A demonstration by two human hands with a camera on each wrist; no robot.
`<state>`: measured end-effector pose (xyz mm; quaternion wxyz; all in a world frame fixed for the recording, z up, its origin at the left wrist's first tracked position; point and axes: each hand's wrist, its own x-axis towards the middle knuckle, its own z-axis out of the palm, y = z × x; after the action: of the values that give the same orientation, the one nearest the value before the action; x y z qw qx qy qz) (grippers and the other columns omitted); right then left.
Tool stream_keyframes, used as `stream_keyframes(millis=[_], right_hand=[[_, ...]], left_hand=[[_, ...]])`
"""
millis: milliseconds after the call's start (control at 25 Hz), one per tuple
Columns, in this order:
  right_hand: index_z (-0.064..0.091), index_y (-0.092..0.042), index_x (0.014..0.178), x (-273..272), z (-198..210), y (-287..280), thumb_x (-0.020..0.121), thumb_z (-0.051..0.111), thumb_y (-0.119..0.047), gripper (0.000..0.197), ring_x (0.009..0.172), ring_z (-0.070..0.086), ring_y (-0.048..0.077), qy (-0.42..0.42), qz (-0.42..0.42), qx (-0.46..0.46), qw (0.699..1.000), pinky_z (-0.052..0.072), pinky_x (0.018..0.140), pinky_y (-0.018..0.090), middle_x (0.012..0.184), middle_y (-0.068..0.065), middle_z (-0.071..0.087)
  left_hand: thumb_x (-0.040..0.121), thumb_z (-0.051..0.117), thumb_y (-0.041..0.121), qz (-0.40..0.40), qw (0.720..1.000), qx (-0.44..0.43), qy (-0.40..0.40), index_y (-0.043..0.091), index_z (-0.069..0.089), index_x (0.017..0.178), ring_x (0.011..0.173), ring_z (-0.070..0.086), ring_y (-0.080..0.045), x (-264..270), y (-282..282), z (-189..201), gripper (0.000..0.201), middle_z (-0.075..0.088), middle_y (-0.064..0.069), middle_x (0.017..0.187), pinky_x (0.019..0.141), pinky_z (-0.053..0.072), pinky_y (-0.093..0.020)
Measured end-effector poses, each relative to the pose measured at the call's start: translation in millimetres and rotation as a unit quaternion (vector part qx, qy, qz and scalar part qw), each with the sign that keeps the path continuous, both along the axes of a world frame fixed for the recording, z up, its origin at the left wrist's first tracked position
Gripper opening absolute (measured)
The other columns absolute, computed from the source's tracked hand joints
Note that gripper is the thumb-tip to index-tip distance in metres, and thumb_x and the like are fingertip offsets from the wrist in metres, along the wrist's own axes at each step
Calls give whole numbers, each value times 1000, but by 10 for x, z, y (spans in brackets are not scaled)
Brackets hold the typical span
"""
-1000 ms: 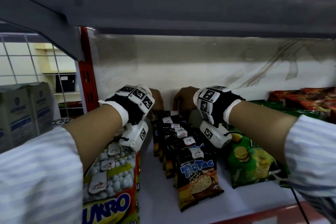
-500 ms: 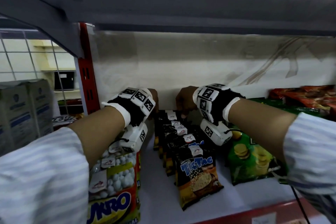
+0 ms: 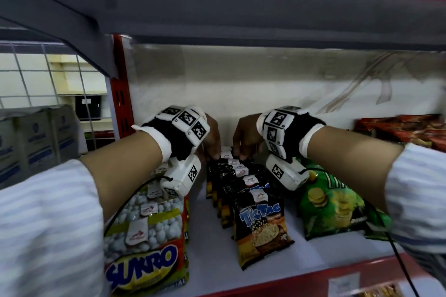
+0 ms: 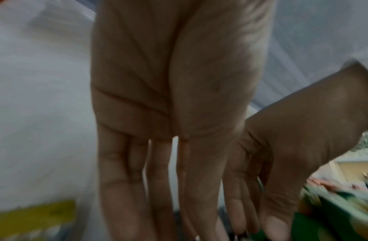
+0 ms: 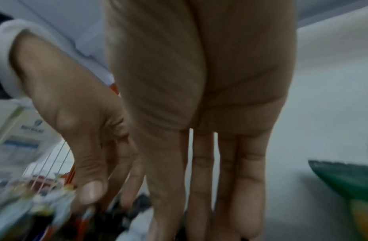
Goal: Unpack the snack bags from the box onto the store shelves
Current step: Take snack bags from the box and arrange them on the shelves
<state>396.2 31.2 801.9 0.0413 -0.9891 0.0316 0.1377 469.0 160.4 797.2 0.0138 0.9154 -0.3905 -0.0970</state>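
1. White store shelf (image 3: 207,243) under a red-edged upper shelf.
2. Row of black-and-orange TicTac snack bags (image 3: 243,190) stands mid-shelf.
3. Left hand (image 3: 211,138) and right hand (image 3: 246,138), fingers straight, touch the rearmost bag tops, gripping nothing.

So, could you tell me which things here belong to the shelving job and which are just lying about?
Job:
- TicTac bags, row on the shelf
- left hand and right hand, fingers straight at the row's back end

Lying about:
- Sukro bags
- green chip bags
- red bags
- cartons
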Motion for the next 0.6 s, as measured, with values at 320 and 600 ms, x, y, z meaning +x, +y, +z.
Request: stream_keyframes(millis=[320,600], right_hand=[[70,-16,105,-321,84,96,80,74,-19,25,89,67,20,-42,-4,23,999,55,67,21,104,5,70],[67,-18,108,-543,-145,168,77,77,-20,33,96,66,19,-20,1,41,999,56,68,23,99,-2,67]], left_hand=[[79,76,16,-33,997,-66,25,12,74,92,42,55,7,-76,53,-2,13,64,11,61,41,39,-6],[78,77,22,-20,993,-19,115,28,71,77,57,68,-8,-232,68,-85,8,72,-1,83,66,56,-23]])
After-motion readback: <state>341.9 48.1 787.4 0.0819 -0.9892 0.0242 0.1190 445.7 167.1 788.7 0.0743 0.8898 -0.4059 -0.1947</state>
